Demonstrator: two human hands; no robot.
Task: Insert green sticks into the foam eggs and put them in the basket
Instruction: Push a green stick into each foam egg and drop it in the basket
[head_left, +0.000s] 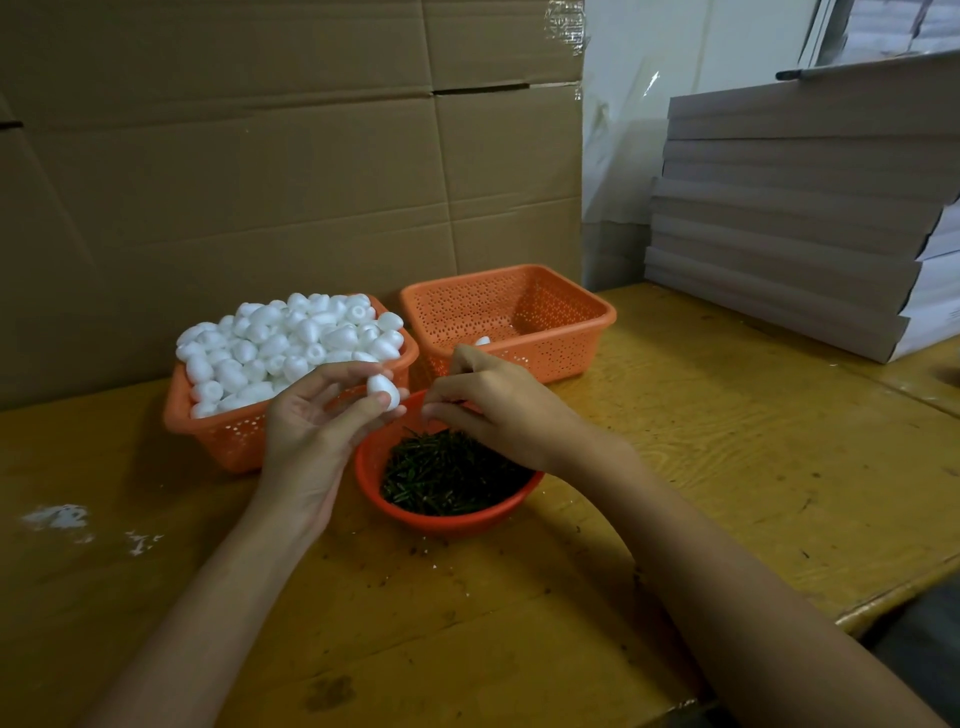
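While the left hand (311, 415) pinches one foam egg (383, 391) between thumb and fingertips, palm turned up, the right hand (488, 410) sits just beside it with fingertips pressed together near the egg; whether a stick is caught between them is too small to tell. Both hands hover above a red bowl (447, 519) filled with dark green sticks (447, 473), which stands on the yellow wooden table (727, 457). Behind the bowl to the left, an orange basket (228, 431) is heaped with white eggs (291, 343). To its right, touching or nearly so, a second orange basket (550, 322) holds one egg (482, 341) showing just above the right hand. Cardboard (260, 182) rises behind the baskets, and flat boxes (800, 228) are stacked at far right. White crumbs (57, 517) lie on the table at left.
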